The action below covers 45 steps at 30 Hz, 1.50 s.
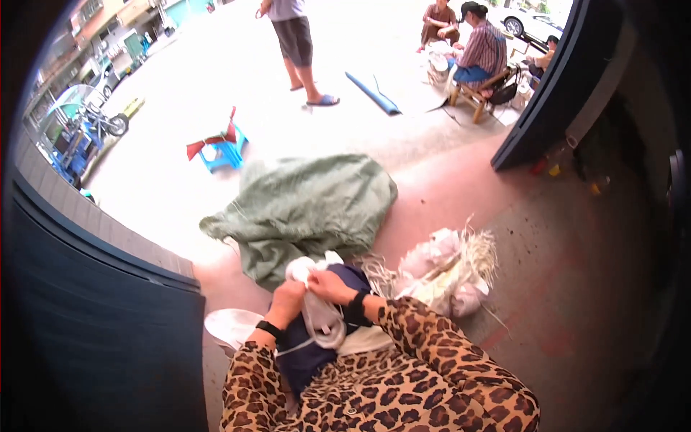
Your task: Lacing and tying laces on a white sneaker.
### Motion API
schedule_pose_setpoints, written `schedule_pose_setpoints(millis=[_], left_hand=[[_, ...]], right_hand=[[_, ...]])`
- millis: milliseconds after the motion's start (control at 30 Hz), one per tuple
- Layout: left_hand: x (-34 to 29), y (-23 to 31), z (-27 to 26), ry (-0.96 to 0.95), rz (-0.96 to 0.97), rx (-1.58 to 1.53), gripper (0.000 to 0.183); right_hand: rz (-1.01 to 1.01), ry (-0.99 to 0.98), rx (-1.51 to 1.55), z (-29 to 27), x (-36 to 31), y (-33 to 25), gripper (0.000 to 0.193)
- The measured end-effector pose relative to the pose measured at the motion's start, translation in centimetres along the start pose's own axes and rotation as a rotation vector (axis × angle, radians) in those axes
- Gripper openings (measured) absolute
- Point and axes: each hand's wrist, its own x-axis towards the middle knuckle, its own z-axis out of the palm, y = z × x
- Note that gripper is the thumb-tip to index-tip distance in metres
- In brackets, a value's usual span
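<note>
My left hand and my right hand are close together over my lap, fingers pinched. Both are closed on a soft white bundle, which looks like cloth or plastic; its exact kind is too small to tell. Below the hands a pale looped band hangs over the dark blue cloth on my lap. To the right lies a heap of white and cream strips with frayed ends. Just ahead of my hands a large green sack is spread on the floor.
A white rounded thing sits left of my lap. Dark door panels stand at both sides. Farther out are a blue stool, a blue roll, a standing person, a seated person and a parked motor tricycle.
</note>
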Motion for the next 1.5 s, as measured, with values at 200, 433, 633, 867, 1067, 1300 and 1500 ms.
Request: schedule_pose_setpoints(millis=[200, 433, 633, 867, 1067, 1300, 1500], left_hand=[[-5.8, -4.9, -3.9, 0.091, -0.161, 0.227, 0.006], [-28.8, -16.0, -20.4, 0.658, -1.222, 0.759, 0.017], [-51.8, -16.3, -30.9, 1.23, -1.658, 0.305, 0.035], [-54.5, -15.3, -29.3, 1.859, -0.977, -0.805, 0.027], [-35.3, -12.7, -23.6, 1.386, -1.187, -0.974, 0.019], [-16.2, -4.3, -17.7, 0.646, -0.934, -1.245, 0.023], [-10.0, 0.8, -14.5, 0.261, -0.698, -1.16, 0.029]], right_hand=[[-0.092, -0.038, -0.144, -1.9, -2.7, 0.3, 0.025], [0.069, -0.099, -0.076, -7.5, -7.9, 1.7, 0.03], [0.192, 0.168, 0.403, -13.4, -11.3, 3.0, 0.018], [-0.081, 0.527, 1.538, -25.7, -12.7, -0.6, 0.014], [-0.378, 0.512, 1.535, -31.0, -13.8, -2.1, 0.017], [-0.37, 0.78, 1.246, -32.6, -14.0, -3.3, 0.022], [-0.167, 0.701, 1.0, -31.0, -12.0, -4.4, 0.03]])
